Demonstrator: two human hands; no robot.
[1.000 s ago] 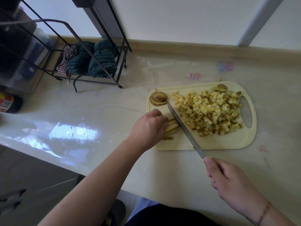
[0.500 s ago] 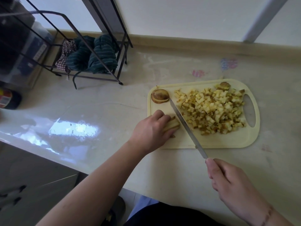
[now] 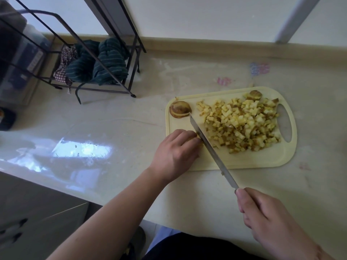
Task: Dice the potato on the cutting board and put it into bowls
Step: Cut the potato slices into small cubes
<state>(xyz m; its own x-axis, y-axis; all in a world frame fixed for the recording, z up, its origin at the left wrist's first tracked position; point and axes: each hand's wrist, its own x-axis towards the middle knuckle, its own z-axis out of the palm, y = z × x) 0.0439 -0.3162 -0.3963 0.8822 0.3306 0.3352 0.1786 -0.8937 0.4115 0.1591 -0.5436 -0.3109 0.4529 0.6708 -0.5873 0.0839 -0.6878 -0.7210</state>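
Observation:
A pale yellow cutting board [image 3: 262, 162] lies on the counter. A heap of diced potato [image 3: 242, 122] covers its right half. A potato end piece [image 3: 179, 109] lies at the board's far left corner, and another end [image 3: 254, 94] sits at the far edge. My left hand [image 3: 176, 152] curls over a bunch of potato strips [image 3: 197, 136] at the board's left side, hiding most of them. My right hand [image 3: 270, 220] grips the handle of a long knife [image 3: 212, 149]. Its blade lies slantwise across the board, right against the strips. No bowl is in view.
A black wire rack [image 3: 78, 53] with dark green striped cloths [image 3: 97, 62] stands at the back left. A dark container [image 3: 7, 119] sits at the far left edge. The counter's front edge runs under my left forearm.
My left hand has gathered the strips together and closed over them. The knife blade has come up against my fingers at the strips.

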